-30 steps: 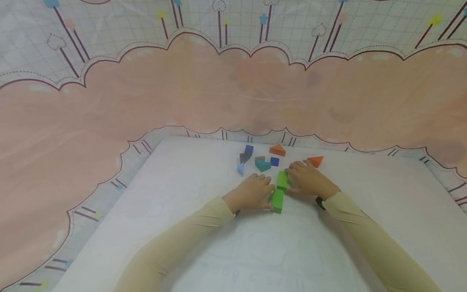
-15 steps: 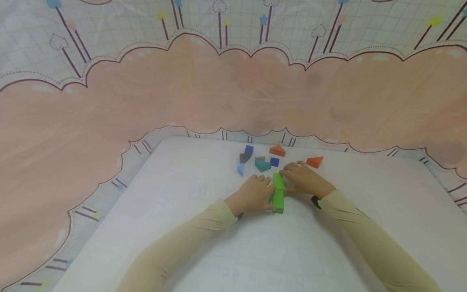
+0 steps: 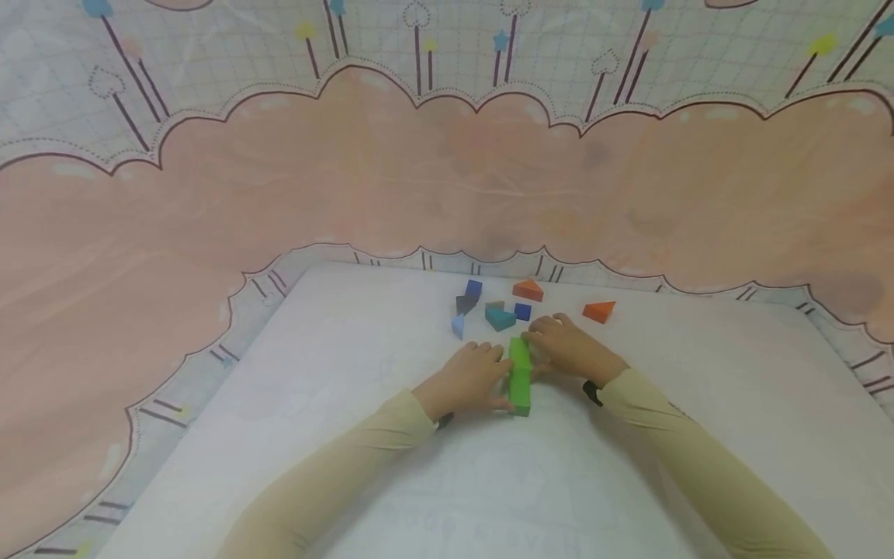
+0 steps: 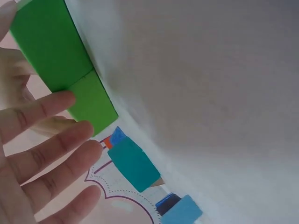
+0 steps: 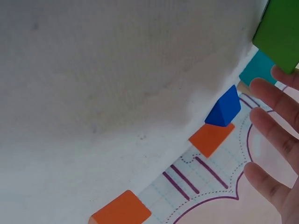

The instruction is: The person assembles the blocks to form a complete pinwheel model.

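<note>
Two green blocks lie end to end on the white tabletop, the far block lined up with the near block. From the left, my left hand touches them with thumb and index finger. Its other fingers spread out straight in the left wrist view. My right hand rests against the far block from the right, index finger near its far end. In the right wrist view its remaining fingers are extended and apart, and only part of a green block shows.
Beyond the hands lie a teal block, a small blue block, an orange triangular block, and a light blue piece. Another orange block sits farther right. A patterned cloth rises behind the table.
The far green block has slid left into line with the near one, my right hand moving along with it. Both hands and blocks have then shifted slightly left and nearer.
</note>
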Action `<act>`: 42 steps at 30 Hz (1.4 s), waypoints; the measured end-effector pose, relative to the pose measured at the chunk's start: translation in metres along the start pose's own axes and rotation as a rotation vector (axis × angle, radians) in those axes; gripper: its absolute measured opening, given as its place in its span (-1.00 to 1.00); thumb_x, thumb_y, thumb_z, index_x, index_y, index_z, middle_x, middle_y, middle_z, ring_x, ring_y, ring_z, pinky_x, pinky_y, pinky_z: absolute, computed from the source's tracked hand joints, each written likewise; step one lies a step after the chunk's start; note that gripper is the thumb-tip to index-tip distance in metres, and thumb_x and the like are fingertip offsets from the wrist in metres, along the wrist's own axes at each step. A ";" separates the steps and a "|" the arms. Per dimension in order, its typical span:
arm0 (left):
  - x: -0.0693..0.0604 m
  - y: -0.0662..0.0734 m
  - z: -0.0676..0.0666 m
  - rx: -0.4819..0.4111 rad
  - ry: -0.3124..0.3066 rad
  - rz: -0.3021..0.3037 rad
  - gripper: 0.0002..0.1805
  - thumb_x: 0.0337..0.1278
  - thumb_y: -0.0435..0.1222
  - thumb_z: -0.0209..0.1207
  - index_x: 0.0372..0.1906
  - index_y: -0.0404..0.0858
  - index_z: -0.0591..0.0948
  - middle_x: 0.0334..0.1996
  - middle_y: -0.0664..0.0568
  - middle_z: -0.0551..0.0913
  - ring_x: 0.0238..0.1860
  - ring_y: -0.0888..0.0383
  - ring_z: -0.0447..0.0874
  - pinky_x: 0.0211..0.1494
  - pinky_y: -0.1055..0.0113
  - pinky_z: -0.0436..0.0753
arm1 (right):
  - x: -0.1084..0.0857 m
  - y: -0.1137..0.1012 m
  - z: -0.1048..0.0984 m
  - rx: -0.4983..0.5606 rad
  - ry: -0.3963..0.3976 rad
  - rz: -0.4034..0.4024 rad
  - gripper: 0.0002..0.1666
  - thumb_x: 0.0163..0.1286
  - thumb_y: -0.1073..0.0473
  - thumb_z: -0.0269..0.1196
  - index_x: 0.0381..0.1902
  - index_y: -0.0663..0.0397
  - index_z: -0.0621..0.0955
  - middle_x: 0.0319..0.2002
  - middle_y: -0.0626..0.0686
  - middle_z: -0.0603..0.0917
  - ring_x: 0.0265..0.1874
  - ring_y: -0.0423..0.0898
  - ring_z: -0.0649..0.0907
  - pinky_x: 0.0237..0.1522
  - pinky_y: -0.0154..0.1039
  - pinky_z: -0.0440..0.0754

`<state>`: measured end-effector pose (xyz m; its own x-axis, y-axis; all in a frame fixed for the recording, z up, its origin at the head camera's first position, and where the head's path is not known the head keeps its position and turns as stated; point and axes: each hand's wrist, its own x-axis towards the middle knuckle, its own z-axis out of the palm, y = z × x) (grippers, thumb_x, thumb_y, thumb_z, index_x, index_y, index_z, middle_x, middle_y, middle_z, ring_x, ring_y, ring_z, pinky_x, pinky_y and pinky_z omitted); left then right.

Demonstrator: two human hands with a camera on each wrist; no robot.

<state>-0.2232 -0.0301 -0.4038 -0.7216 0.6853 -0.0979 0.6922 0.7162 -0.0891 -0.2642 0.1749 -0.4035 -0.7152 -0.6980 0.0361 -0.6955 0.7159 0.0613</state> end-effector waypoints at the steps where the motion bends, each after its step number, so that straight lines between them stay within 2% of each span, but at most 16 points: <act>1: 0.000 -0.001 0.000 0.002 0.002 0.004 -0.23 -0.03 0.34 0.08 0.21 -0.05 0.44 0.06 0.05 0.52 0.01 0.15 0.45 0.15 0.25 0.46 | 0.000 0.000 0.000 0.000 -0.005 0.004 -0.21 0.00 -0.25 0.38 0.10 0.10 0.55 0.04 0.14 0.62 0.12 0.08 0.54 0.26 0.13 0.35; 5: -0.001 -0.002 0.001 0.004 0.012 0.021 -0.24 -0.03 0.34 0.08 0.19 -0.05 0.45 -0.02 0.08 0.52 -0.07 0.18 0.45 0.08 0.29 0.47 | -0.001 0.000 0.001 0.006 -0.015 0.023 -0.20 0.02 -0.25 0.37 0.12 0.11 0.54 0.06 0.14 0.61 0.14 0.09 0.53 0.27 0.14 0.34; 13: -0.001 -0.004 -0.001 -0.012 0.009 0.019 -0.24 -0.05 0.34 0.08 0.19 -0.03 0.44 0.00 0.08 0.53 -0.03 0.18 0.46 0.12 0.28 0.47 | -0.003 0.000 -0.002 0.014 -0.027 0.048 -0.25 0.07 -0.23 0.35 0.12 0.09 0.54 0.07 0.14 0.61 0.15 0.11 0.54 0.27 0.15 0.34; 22: 0.000 -0.002 -0.001 0.015 0.014 0.020 -0.26 -0.05 0.35 0.08 0.14 -0.06 0.48 -0.06 0.09 0.53 -0.10 0.18 0.45 0.06 0.29 0.48 | -0.006 0.000 -0.001 0.019 -0.024 0.042 -0.26 0.06 -0.21 0.36 0.13 0.08 0.54 0.05 0.14 0.62 0.13 0.10 0.54 0.26 0.15 0.36; 35: 0.005 -0.003 -0.002 0.015 -0.030 0.015 -0.25 -0.03 0.34 0.06 0.16 -0.07 0.45 0.03 0.06 0.53 -0.03 0.16 0.47 0.12 0.27 0.47 | -0.004 0.001 -0.004 0.045 -0.070 0.071 -0.23 0.09 -0.22 0.34 0.17 0.07 0.51 0.10 0.15 0.59 0.17 0.11 0.51 0.28 0.15 0.32; 42: 0.004 -0.002 -0.003 0.016 -0.048 0.022 -0.25 -0.02 0.32 0.09 0.18 -0.08 0.45 0.09 0.04 0.53 0.06 0.14 0.48 0.19 0.24 0.45 | -0.004 0.000 -0.002 0.045 -0.045 0.057 -0.22 0.07 -0.23 0.35 0.16 0.08 0.52 0.07 0.15 0.61 0.14 0.10 0.53 0.26 0.13 0.35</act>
<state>-0.2274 -0.0279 -0.4007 -0.7052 0.6935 -0.1474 0.7082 0.6986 -0.1020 -0.2611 0.1779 -0.4020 -0.7551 -0.6556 -0.0062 -0.6556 0.7550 0.0155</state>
